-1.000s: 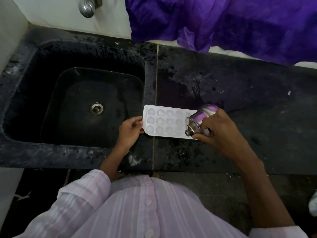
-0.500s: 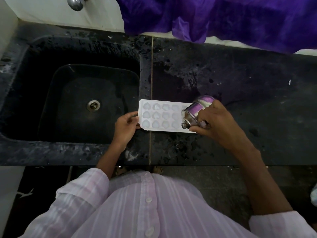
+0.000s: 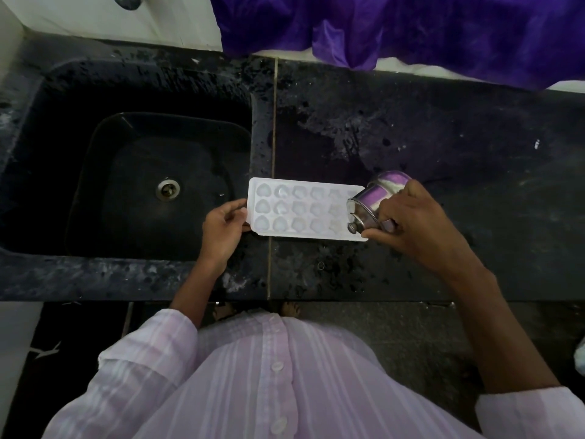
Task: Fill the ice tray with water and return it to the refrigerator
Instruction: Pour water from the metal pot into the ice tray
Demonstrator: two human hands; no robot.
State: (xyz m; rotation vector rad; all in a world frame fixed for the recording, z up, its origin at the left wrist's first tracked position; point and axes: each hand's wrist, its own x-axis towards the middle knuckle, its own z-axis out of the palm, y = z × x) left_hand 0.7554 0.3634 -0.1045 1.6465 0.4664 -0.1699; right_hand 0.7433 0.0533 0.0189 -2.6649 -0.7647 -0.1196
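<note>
The left hand [image 3: 223, 228] pinches the ice tray [image 3: 304, 213] on the counter [image 3: 443, 160]. The right hand [image 3: 418, 226] grips a steel cup [image 3: 372, 201] tilted over it.

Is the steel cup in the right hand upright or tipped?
Tipped. The steel cup leans sideways over the right end of the ice tray, gripped by the right hand. Whether water flows cannot be told.

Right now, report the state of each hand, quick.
Left hand: closed, pinching the left edge of the ice tray.
Right hand: closed round a steel cup, tipped over the tray's right end.
</note>
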